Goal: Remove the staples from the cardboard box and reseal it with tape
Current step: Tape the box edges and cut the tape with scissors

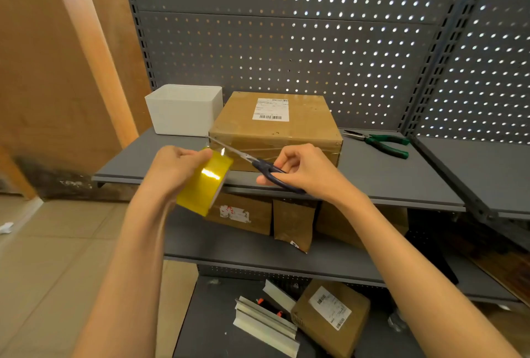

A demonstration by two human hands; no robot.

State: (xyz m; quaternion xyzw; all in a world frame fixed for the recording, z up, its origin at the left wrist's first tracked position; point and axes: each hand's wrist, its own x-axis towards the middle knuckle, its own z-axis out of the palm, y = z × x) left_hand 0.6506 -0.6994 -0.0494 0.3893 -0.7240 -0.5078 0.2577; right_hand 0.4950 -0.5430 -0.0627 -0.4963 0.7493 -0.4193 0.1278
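1. The box [275, 128] sits on the upper shelf [401, 180], near its middle, flaps closed, with a white label [271, 109] on top and clear tape across its front edge.
2. The left hand [175, 168] grips the tape roll [205, 182], a yellow roll held in the air just in front of the shelf edge, left of the box's front corner. Its fingers curl round the roll's top.
3. A short strip of tape runs from the roll up toward the box's front left corner; whether it is stuck to the box cannot be told.
4. The right hand [304, 168] holds the scissors [258, 164] by their dark blue handles, fingers curled through and around them.
5. The scissor blades point left and up, reaching the tape strip just above the roll, in front of the box's front face. How far the blades are parted cannot be made out.
6. A white bin [185, 109] stands touching or just beside the box's left side, at the back of the shelf.
7. Green-handled pliers [378, 142] lie on the shelf right of the box, apart from it.
8. A grey pegboard [286, 42] rises behind the shelf.
9. More cartons [295, 223] stand on the lower shelf, and another [329, 317] lies on the bottom level beside some metal strips [263, 326].
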